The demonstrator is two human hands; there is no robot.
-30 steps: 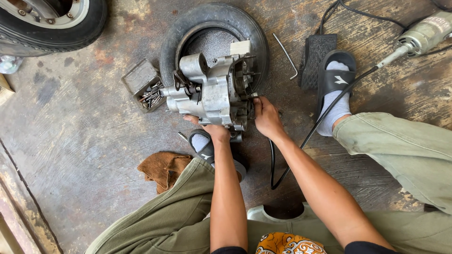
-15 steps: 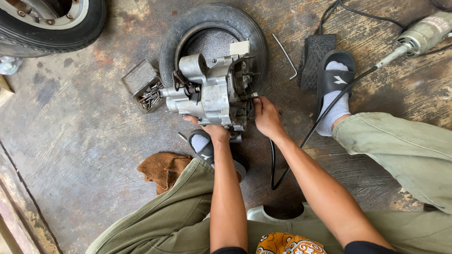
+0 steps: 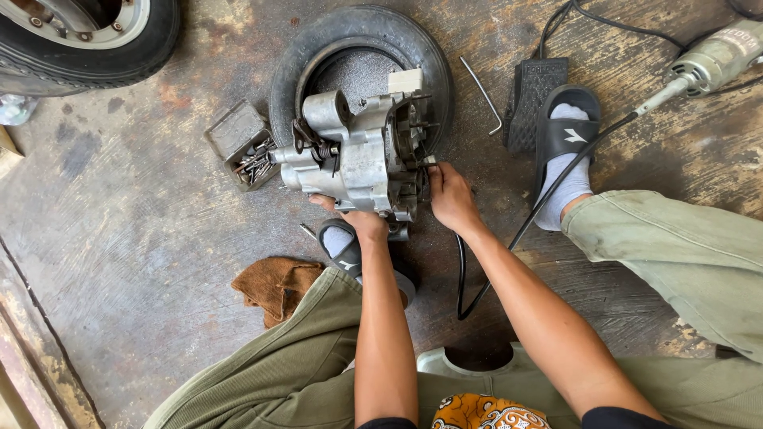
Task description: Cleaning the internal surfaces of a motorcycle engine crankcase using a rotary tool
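Both hands are on the engine case (image 3: 362, 159) resting on the tyre (image 3: 362, 48). I see my left hand (image 3: 358, 218) gripping its near edge. My right hand (image 3: 449, 195) pinches a part at its side.

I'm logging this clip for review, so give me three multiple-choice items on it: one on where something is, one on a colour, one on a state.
1. Where does the metal engine case rest?
A. On a small tyre lying flat on the floor
B. On a workbench
C. In the person's lap

2. What colour is the crumpled rag on the floor?
A. White
B. Brown
C. Blue

3. What is the left hand doing?
A. Hanging free above the floor
B. Holding the rag
C. Gripping the near edge of the engine case

Answers:
1. A, the case sits over the ring of the small tyre, with concrete floor around it.
2. B, the rag is brown, beside the olive trouser leg.
3. C, the left hand's fingers wrap the case's near edge, while the right hand touches its right end.
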